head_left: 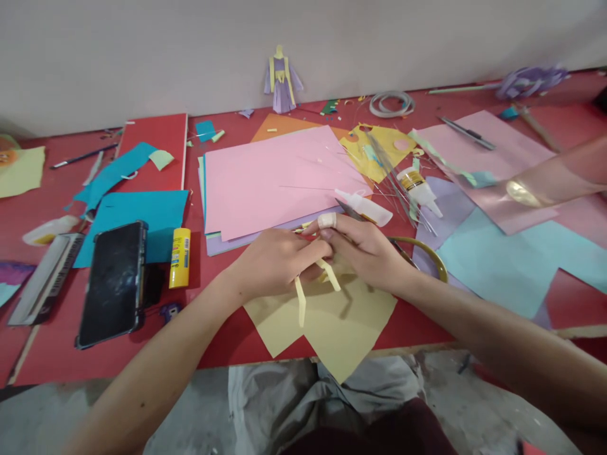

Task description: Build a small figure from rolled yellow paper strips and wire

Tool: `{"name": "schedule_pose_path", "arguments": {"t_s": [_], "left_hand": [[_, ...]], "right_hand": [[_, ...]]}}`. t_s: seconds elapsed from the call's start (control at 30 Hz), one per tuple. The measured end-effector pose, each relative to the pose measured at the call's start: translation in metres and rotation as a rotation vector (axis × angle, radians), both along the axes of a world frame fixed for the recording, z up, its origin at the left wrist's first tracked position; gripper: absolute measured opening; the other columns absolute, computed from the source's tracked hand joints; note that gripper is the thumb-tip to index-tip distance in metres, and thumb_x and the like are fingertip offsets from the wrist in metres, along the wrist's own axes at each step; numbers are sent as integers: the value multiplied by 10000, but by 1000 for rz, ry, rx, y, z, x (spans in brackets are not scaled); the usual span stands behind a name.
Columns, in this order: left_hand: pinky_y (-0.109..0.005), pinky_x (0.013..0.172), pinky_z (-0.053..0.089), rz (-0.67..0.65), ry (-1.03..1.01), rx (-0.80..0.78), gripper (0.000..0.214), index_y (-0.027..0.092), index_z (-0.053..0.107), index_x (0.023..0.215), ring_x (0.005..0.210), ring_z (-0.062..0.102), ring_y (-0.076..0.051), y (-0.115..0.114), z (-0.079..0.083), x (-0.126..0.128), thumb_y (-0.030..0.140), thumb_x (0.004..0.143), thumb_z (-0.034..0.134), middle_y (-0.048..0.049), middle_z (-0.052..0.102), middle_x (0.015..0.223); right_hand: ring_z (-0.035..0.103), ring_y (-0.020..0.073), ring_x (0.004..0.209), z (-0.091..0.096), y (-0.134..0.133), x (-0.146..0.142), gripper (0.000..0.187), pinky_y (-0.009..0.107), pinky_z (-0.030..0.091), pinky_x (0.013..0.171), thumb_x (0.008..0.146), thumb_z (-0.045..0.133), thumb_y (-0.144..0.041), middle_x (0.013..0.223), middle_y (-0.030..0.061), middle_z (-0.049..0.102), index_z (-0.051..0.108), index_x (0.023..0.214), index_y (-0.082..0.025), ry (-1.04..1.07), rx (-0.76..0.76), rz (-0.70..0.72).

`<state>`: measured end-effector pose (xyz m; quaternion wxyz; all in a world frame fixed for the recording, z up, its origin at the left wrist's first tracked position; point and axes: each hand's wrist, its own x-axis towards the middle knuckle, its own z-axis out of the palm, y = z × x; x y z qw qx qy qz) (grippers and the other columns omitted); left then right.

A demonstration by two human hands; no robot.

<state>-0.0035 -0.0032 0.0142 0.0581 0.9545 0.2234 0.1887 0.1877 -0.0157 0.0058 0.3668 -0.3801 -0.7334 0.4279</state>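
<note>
My left hand and my right hand meet above pale yellow paper sheets at the table's front edge. Their fingers are closed together on a small pale yellow paper piece, with thin paper strips hanging below. Most of that piece is hidden by the fingers. White tape wraps one finger of my right hand. Beyond and beside the right hand, scissors with a yellow-green handle are partly covered by it; a dark pointed blade shows past the knuckles. A white-tipped glue bottle lies just behind.
Pink sheets lie stacked ahead. Left are a yellow glue stick, a phone and blue paper. A paper doll figure leans against the wall. Another person's arm reaches in from the right over pink paper.
</note>
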Motion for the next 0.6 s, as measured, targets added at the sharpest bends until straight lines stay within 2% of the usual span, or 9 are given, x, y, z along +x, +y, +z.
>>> {"name": "schedule_pose_path", "arguments": {"t_s": [0.13, 0.4, 0.5, 0.6], "left_hand": [[-242, 508, 352, -15, -18, 19, 196, 181, 597, 895, 572, 562, -125, 0, -1, 0, 164, 926, 405, 15, 655, 669], [-285, 497, 320, -76, 40, 231, 257, 178, 606, 883, 535, 532, -158, 4, -3, 0, 244, 978, 376, 5, 573, 564], [-293, 490, 316, -97, 72, 237, 253, 186, 594, 882, 528, 536, -163, 4, -3, -1, 274, 982, 379, 9, 573, 555], [-297, 487, 322, -116, 81, 211, 300, 186, 592, 902, 534, 547, -166, 4, -3, -1, 380, 993, 382, 9, 583, 566]], "right_hand": [[616, 136, 765, -1, 0, 0, 232, 247, 485, 698, 1001, 422, -229, 786, 1, 653, 638, 1076, -188, -9, -18, -9], [595, 159, 848, -1, -1, 2, 280, 273, 469, 746, 1025, 373, -289, 883, 28, 646, 626, 1107, -202, -27, 9, -53], [591, 163, 901, -1, -1, 3, 276, 284, 464, 802, 1026, 371, -284, 950, 34, 648, 622, 1109, -204, -13, 12, -48], [581, 159, 890, -2, -1, 4, 275, 284, 457, 798, 1027, 369, -277, 953, 33, 642, 620, 1110, -204, -18, 18, -51]]}}
